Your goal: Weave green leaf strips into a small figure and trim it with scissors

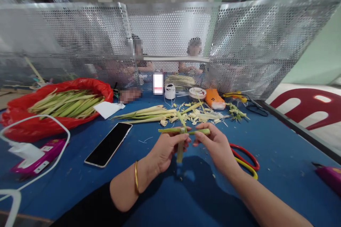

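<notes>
One leaf cross [182, 130]: likely light, bendy; best held centrally.
Left hand [165, 149]: clamps the middle!
Right hand [217, 146]: pinches one arm.

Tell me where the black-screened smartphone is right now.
In the head view, the black-screened smartphone lies left of centre on the blue tabletop, between the purple power strip and the person's left hand.

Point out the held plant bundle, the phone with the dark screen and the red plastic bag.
Held plant bundle [182, 131]: head view, where its pieces cross.
Phone [108, 144]: head view, middle of the dark screen.
Red plastic bag [19, 105]: head view, left wall.
</notes>
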